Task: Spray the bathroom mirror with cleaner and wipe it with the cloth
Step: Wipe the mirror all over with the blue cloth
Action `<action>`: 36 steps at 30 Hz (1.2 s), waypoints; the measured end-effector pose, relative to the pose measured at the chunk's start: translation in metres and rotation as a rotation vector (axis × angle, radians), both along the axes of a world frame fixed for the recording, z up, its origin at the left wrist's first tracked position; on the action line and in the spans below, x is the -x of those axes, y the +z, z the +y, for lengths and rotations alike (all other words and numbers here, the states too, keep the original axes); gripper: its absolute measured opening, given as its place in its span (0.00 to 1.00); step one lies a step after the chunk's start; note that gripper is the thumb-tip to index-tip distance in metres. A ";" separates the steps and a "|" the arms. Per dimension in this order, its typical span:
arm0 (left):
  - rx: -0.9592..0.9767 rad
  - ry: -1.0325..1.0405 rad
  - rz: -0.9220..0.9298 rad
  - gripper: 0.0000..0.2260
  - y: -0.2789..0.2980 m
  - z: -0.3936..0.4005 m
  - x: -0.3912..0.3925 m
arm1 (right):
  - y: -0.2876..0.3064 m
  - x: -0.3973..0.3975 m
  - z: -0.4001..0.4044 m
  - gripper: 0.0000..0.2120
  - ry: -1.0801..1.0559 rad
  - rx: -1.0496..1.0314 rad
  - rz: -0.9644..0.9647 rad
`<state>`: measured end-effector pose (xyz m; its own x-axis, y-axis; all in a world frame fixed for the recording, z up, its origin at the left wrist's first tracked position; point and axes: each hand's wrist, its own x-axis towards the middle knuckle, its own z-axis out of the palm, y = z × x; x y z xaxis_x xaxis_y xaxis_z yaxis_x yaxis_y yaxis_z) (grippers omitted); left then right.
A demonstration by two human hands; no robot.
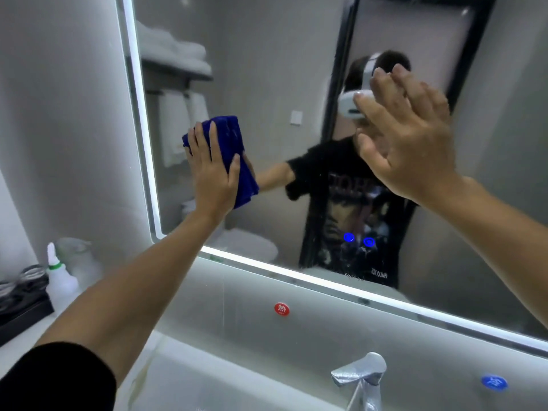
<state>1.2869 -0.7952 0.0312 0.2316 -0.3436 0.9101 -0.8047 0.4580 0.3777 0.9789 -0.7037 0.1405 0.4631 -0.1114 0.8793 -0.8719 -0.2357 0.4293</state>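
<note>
The lit-edged bathroom mirror (267, 99) fills the upper frame. My left hand (212, 170) presses a folded blue cloth (234, 149) flat against the glass near the mirror's left edge. My right hand (406, 134) is raised in front of the mirror at the right, fingers spread, palm toward the glass, holding nothing. I cannot tell whether it touches the glass. A white spray bottle (59, 280) with a green collar stands on the counter at the lower left, away from both hands.
A chrome faucet (361, 378) rises over the white sink (207, 378) below the mirror. Red (281, 309) and blue (494, 382) round stickers mark the wall. A black tray with glasses (20, 295) and a frosted jug (78, 259) sit at left.
</note>
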 end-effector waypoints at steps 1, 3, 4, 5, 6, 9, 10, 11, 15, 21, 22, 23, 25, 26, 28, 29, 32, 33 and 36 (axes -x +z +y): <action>0.013 -0.011 0.012 0.28 0.005 0.000 -0.004 | -0.002 -0.005 -0.002 0.22 -0.013 -0.006 0.006; 0.026 -0.051 0.040 0.28 0.003 -0.001 -0.005 | -0.011 -0.018 -0.008 0.24 -0.010 -0.017 0.033; 0.033 -0.065 0.061 0.28 -0.001 -0.001 -0.003 | -0.017 -0.024 -0.012 0.24 0.003 -0.025 0.058; 0.044 -0.069 0.085 0.28 -0.008 -0.001 0.000 | -0.024 -0.029 -0.015 0.25 0.016 -0.037 0.085; 0.056 -0.067 0.112 0.28 -0.016 -0.002 0.003 | -0.031 -0.034 -0.019 0.25 0.031 -0.050 0.111; 0.046 -0.056 0.187 0.28 -0.055 -0.001 0.008 | -0.055 -0.049 -0.026 0.24 0.070 -0.079 0.165; 0.024 -0.057 0.205 0.28 -0.070 -0.001 0.008 | -0.062 -0.056 -0.027 0.24 0.074 -0.093 0.183; -0.003 -0.059 0.219 0.28 -0.085 0.000 0.006 | -0.067 -0.063 -0.029 0.25 0.076 -0.110 0.202; -0.089 -0.060 0.266 0.29 -0.138 0.004 -0.004 | -0.086 -0.093 -0.032 0.25 0.104 -0.169 0.239; -0.166 -0.080 0.448 0.28 -0.178 0.005 -0.011 | -0.121 -0.137 -0.033 0.24 0.118 -0.231 0.393; -0.157 -0.083 0.447 0.28 -0.177 0.004 -0.012 | -0.126 -0.144 -0.034 0.23 0.135 -0.243 0.408; -0.146 -0.086 0.442 0.27 -0.175 0.003 -0.013 | -0.129 -0.152 -0.034 0.23 0.153 -0.253 0.411; -0.132 -0.094 0.469 0.27 -0.166 0.000 -0.019 | -0.135 -0.166 -0.037 0.24 0.180 -0.266 0.412; -0.125 -0.095 0.500 0.27 -0.159 -0.004 -0.025 | -0.137 -0.175 -0.040 0.23 0.181 -0.270 0.418; -0.105 -0.074 0.545 0.26 -0.139 -0.012 -0.048 | -0.139 -0.194 -0.046 0.23 0.174 -0.274 0.425; -0.095 -0.053 0.540 0.26 -0.128 -0.017 -0.062 | -0.139 -0.204 -0.049 0.24 0.189 -0.275 0.414; -0.098 -0.017 0.513 0.26 -0.103 -0.022 -0.092 | -0.138 -0.233 -0.057 0.26 0.244 -0.283 0.392; -0.100 -0.015 0.514 0.26 -0.101 -0.023 -0.095 | -0.139 -0.240 -0.059 0.26 0.245 -0.278 0.395; -0.085 0.055 0.444 0.27 -0.109 -0.024 -0.097 | -0.145 -0.250 -0.063 0.24 0.251 -0.265 0.374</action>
